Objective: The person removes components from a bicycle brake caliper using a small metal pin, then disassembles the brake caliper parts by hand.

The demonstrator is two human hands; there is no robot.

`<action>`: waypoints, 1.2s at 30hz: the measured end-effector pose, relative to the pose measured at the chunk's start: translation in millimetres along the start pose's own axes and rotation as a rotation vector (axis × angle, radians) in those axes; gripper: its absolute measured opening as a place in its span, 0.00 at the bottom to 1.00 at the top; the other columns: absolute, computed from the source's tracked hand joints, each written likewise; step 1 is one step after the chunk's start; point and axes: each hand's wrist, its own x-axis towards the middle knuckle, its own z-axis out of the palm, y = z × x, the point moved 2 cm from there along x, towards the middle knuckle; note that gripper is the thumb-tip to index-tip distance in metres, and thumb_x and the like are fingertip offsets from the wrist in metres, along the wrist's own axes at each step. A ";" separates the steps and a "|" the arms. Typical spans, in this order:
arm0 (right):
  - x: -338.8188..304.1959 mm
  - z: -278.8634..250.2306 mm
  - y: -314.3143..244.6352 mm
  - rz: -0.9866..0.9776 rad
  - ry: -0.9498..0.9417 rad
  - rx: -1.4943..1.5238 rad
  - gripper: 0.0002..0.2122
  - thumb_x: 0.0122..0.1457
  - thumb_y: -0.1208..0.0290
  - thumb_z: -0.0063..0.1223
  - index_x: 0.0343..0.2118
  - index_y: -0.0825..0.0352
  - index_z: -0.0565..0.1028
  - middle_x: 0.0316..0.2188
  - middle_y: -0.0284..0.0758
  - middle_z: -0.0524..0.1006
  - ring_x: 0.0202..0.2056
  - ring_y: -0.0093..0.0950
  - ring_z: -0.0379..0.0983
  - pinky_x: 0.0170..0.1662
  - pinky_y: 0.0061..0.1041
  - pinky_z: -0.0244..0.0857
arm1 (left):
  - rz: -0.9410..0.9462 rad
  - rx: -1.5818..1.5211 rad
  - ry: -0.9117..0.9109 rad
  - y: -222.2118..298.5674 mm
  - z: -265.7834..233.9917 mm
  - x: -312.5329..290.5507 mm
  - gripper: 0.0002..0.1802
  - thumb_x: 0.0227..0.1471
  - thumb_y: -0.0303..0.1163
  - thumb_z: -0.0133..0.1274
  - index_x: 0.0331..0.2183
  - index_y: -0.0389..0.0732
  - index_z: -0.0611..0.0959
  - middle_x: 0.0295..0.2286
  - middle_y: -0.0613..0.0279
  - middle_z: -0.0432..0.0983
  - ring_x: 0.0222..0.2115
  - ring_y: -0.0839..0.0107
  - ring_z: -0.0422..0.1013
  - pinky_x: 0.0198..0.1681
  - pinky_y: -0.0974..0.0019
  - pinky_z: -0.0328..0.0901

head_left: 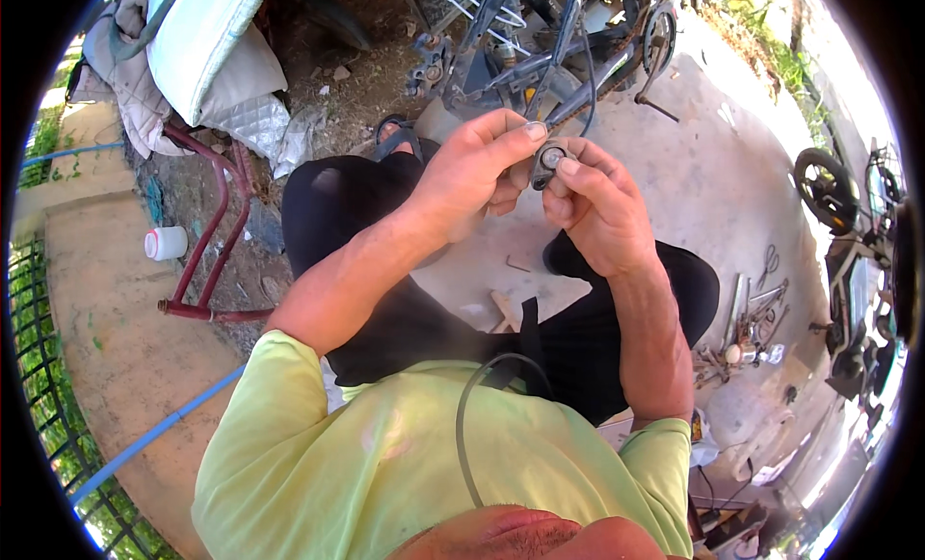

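A small dark metal part [545, 167], oblong with a round silver-grey disc set in one end, is held up between my hands; its exact kind I cannot make out. My left hand [479, 165] is closed in a pinch at the part's left edge, thumb uppermost. From the other side, the thumb and fingers of my right hand [605, 201] grip the same part. It hangs in the air above my bent knees, just in front of a greasy bicycle frame [544, 64]. Some fingertips are hidden behind the part.
A chainring with crank [659, 44] sits at the far side. On the left lie a dark red tube frame [214, 227] and a white jar [166, 243]. Hand tools [747, 319] and scissors [769, 264] rest at right, near a dark wheel [826, 191]. An L-shaped key [517, 264] lies on the floor.
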 end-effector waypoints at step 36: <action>-4.2 2.5 -10.6 -0.249 0.069 -0.468 0.18 0.62 0.77 0.55 0.54 0.75 0.70 0.36 0.34 0.78 0.36 0.20 0.73 0.42 0.21 0.69 | -0.083 -0.239 -0.090 -19.4 0.6 4.9 0.12 0.65 0.41 0.45 0.35 0.45 0.76 0.23 0.68 0.70 0.18 0.77 0.60 0.22 0.70 0.55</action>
